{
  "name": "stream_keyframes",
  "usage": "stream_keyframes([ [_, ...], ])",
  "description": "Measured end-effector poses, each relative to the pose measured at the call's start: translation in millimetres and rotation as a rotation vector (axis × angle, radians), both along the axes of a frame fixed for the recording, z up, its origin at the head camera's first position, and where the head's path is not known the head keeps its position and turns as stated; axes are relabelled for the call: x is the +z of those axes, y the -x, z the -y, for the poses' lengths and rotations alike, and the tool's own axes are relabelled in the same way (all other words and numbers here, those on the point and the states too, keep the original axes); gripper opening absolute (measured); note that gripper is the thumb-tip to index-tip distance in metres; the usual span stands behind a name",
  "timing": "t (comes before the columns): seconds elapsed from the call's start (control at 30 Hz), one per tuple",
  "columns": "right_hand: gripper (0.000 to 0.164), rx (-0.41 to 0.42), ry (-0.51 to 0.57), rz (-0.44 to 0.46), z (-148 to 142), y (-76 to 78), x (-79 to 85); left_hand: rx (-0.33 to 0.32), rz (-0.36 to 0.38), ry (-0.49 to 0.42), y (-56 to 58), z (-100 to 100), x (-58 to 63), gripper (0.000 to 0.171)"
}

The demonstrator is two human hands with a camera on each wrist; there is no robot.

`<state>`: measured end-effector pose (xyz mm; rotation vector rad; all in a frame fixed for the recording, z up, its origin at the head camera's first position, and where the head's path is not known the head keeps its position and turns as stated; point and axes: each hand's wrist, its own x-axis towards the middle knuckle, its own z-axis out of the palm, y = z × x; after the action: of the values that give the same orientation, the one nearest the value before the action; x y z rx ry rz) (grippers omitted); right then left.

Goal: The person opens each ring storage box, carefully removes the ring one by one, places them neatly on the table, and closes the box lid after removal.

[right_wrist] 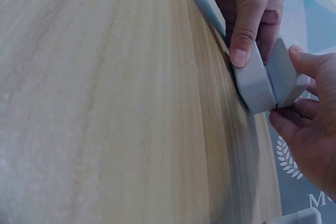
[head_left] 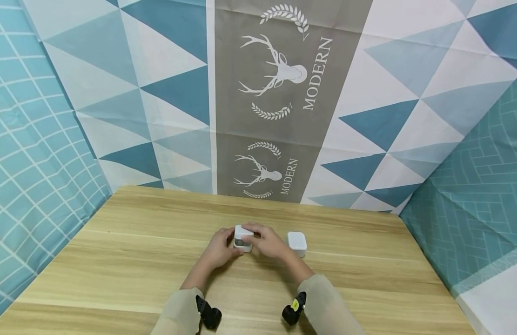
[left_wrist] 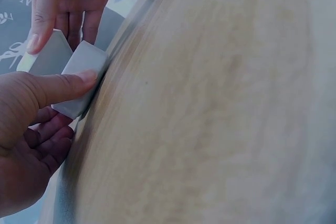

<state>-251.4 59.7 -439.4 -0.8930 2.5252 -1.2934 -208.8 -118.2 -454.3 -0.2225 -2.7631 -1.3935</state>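
Note:
Two small white rounded-square pieces are between the hands in the middle of the table. My left hand grips the lower piece, its thumb across the near side; this piece rests on the tabletop. Above it, my right hand holds the upper white piece between thumb and fingers. In the right wrist view the upper piece is tilted against the lower one, close along one edge. A greyish patch shows between them in the head view; what it is I cannot tell.
Another white rounded-square box stands on the wooden table, just right of my right hand. A patterned wall covering with deer prints rises behind the table's far edge. Tiled-look sheets flank both sides.

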Motion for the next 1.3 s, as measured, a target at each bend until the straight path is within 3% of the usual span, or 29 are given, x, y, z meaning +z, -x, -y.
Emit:
stream_keyframes([
  [0.63, 0.039, -0.009, 0.035, 0.023, 1.1, 1.9, -2.6, 0.009, 0.005, 0.017, 2.7, 0.1, -2.7, 0.068],
  [0.87, 0.038, 0.024, 0.034, 0.029, 1.5, -19.0, 31.8, 0.014, 0.016, 0.016, 1.8, 0.0, -1.6, 0.068],
  [0.97, 0.038, 0.028, 0.029, 0.022, 1.0, -20.7, 34.3, 0.013, 0.016, 0.017, 1.8, -0.1, -1.4, 0.068],
  [1.1, 0.037, 0.028, 0.023, 0.031, 0.9, -17.4, 30.9, 0.012, 0.015, 0.017, 1.7, -0.1, -1.4, 0.068],
  [1.3, 0.037, 0.004, 0.036, 0.042, 0.8, -3.0, 7.4, 0.014, 0.019, 0.016, 1.7, -0.2, -1.7, 0.068],
])
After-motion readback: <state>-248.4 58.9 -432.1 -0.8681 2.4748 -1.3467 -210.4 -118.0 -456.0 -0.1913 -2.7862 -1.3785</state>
